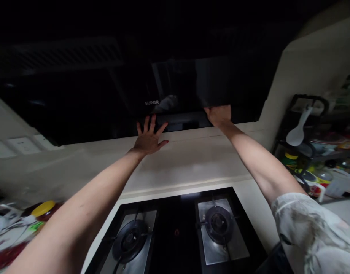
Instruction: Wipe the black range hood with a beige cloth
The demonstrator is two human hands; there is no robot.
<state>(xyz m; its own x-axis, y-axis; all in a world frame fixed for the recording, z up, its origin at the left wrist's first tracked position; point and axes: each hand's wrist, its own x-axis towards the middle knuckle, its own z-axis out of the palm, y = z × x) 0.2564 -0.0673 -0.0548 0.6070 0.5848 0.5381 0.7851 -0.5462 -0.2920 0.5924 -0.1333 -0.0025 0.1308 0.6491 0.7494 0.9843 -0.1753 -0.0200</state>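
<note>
A black range hood (pixel 86 99) with SUPOR lettering fills the upper part of the head view. My left hand (pixel 148 139) is at its lower edge, left of centre, fingers spread and fingertips against the dark underside strip. Farther right, my right hand (pixel 220 115) reaches up to the same lower edge. Its thumb side shows, but the black panel cuts off the other fingers, so I cannot see whether they grip anything. Below both arms lies a black gas stove (pixel 175 213) with a left burner (pixel 131 239) and a right burner (pixel 219 224).
White wall sockets (pixel 22 145) are left of the hood. A jar with a yellow lid (pixel 43 208) stands among clutter at lower left. On the right, a white rice paddle (pixel 296 133) hangs from a dark rack (pixel 309 99), with several bottles and containers below.
</note>
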